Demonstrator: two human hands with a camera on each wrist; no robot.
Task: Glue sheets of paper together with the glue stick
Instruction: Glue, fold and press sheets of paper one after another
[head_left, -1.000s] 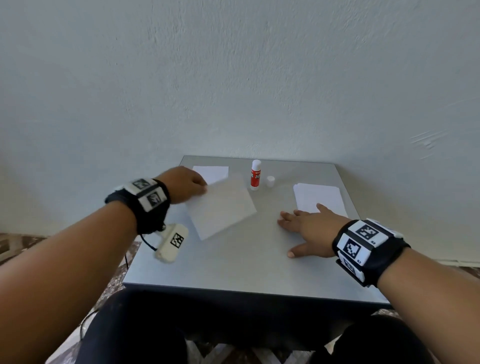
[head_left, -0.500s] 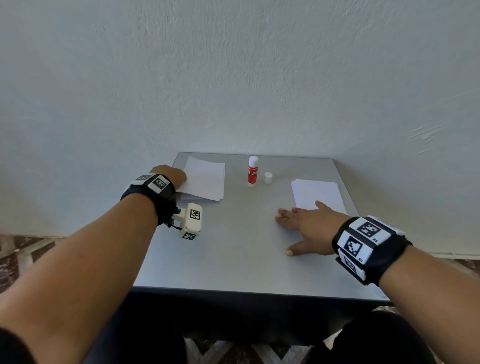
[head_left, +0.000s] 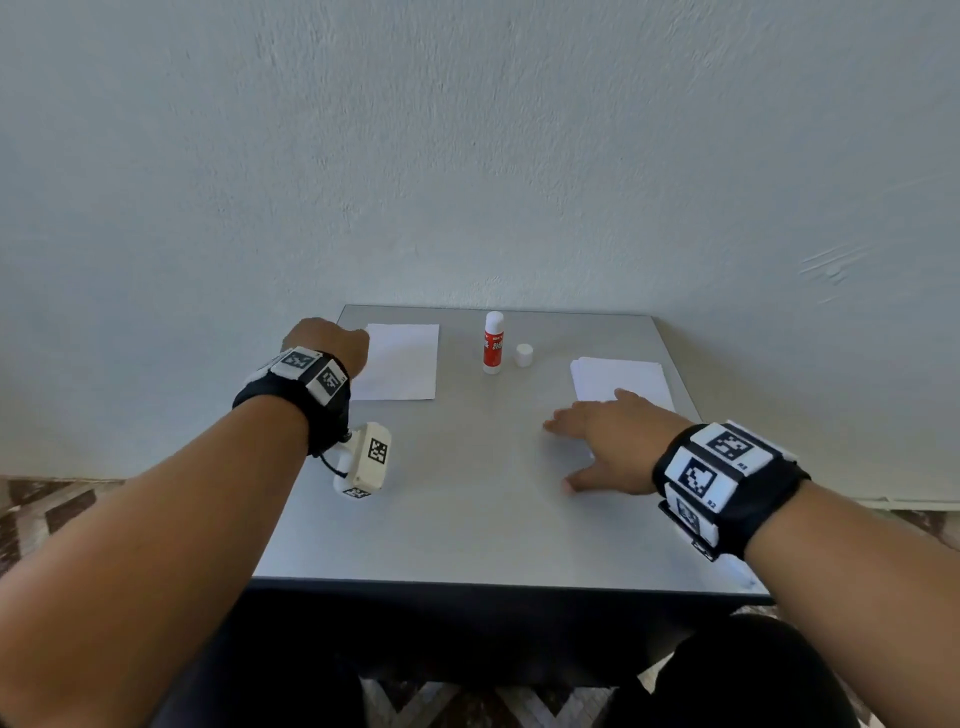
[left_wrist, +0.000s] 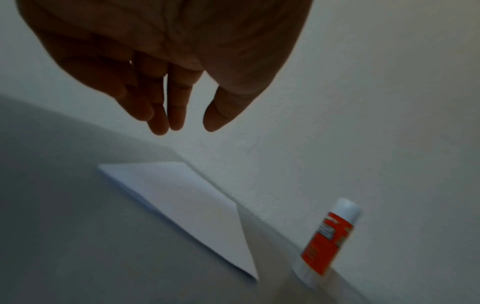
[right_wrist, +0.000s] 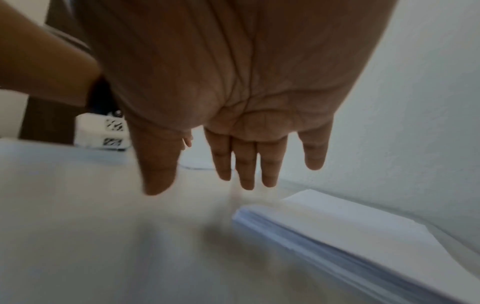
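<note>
White sheets (head_left: 400, 361) lie flat at the table's far left; the left wrist view shows the same sheets (left_wrist: 182, 205). My left hand (head_left: 327, 340) hovers at their left edge, its fingers (left_wrist: 176, 111) hanging relaxed above the table and holding nothing. An uncapped red glue stick (head_left: 493, 344) stands upright at the far middle, also seen as the glue stick (left_wrist: 328, 238). Its white cap (head_left: 524, 355) stands beside it. A stack of paper (head_left: 621, 382) lies at the far right. My right hand (head_left: 602, 441) is spread just in front of that stack (right_wrist: 337, 232), empty.
The grey table (head_left: 467, 519) stands against a white wall (head_left: 467, 156). A white tagged camera unit (head_left: 366, 460) hangs from my left wrist over the table's left side. Patterned floor shows beyond the table's left edge.
My left hand carried a sheet from the table's middle to the far left, laid it on the paper there, and let go. The right hand has stayed in place.
</note>
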